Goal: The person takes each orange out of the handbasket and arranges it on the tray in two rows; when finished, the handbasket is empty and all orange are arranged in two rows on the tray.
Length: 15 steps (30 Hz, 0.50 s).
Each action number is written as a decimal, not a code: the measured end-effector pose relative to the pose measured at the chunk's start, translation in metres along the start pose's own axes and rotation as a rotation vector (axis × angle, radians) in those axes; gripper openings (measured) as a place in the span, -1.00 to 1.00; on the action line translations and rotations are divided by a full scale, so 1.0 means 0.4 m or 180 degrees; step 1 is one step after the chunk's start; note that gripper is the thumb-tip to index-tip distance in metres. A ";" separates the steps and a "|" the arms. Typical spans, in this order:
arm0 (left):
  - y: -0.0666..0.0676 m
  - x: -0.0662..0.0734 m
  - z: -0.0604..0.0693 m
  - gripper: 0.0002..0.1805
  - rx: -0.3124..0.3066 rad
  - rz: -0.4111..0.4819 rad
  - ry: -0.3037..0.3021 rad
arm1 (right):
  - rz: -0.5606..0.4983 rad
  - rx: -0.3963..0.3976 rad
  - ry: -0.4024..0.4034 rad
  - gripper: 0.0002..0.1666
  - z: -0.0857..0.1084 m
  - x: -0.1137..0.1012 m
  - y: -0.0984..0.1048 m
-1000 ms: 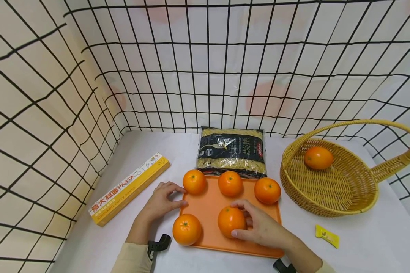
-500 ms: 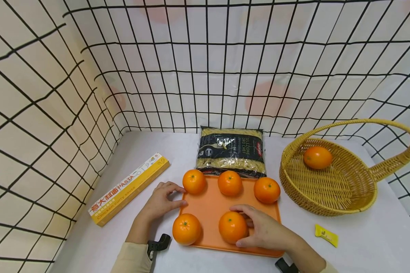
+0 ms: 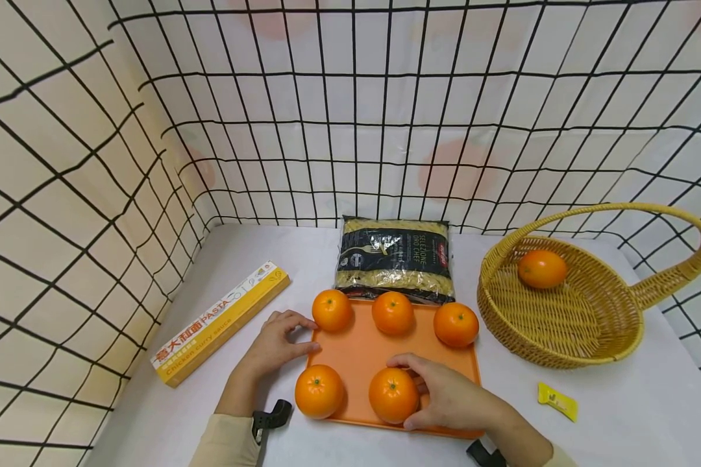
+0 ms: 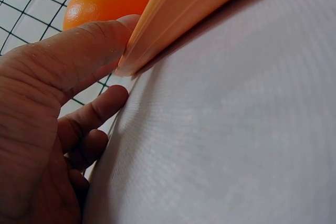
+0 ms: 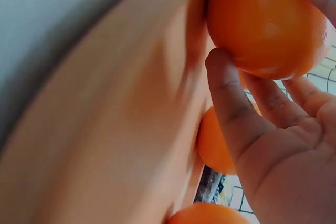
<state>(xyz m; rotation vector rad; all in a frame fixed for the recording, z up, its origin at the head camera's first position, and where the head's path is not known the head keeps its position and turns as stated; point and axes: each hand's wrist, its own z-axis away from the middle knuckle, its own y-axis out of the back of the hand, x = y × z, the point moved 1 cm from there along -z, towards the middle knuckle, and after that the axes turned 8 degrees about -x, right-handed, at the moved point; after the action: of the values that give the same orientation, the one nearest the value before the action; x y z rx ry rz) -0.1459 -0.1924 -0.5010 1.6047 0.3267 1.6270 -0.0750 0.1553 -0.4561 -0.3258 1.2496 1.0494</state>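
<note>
An orange (image 3: pixel 394 395) sits near the front edge of the orange tray (image 3: pixel 356 353), and my right hand (image 3: pixel 444 395) holds it with the thumb on the near side and fingers on the far side. In the right wrist view, the fingertips (image 5: pixel 223 69) press against the fruit's skin. My left hand (image 3: pixel 276 345) rests at the tray's left edge, fingers loosely bent. The left wrist view has the thumb (image 4: pixel 94 48) touching the tray's rim. Several more oranges stand on the tray: one front left (image 3: pixel 319 392), the others along its far side (image 3: pixel 393 313).
Behind the tray lies a bag of pasta (image 3: pixel 394 256). A yellow pasta box (image 3: pixel 222 324) is on the left. To the right stands a wicker basket (image 3: pixel 584 331) with one orange (image 3: pixel 542 269) inside. A small yellow packet (image 3: pixel 557 401) lies before it. Black wire mesh (image 3: pixel 356 123) encloses the table.
My right hand has brought the held orange slightly toward the tray's front edge, then a little left. The left hand has stayed where it was.
</note>
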 end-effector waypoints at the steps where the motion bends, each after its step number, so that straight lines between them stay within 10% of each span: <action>1: 0.000 0.000 0.000 -0.64 0.0000 0.0001 0.0002 | -0.0026 -0.0010 0.0010 0.02 -0.003 0.000 -0.003; 15: 0.001 0.002 0.000 -0.65 -0.0012 0.0013 0.0025 | -0.0097 0.0015 -0.0024 0.06 -0.014 -0.001 -0.017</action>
<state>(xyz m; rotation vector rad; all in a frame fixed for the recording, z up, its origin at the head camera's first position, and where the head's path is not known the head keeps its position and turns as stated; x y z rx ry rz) -0.1461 -0.1923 -0.5001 1.5975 0.3244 1.6367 -0.0729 0.1477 -0.4600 -0.3362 1.2367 1.0206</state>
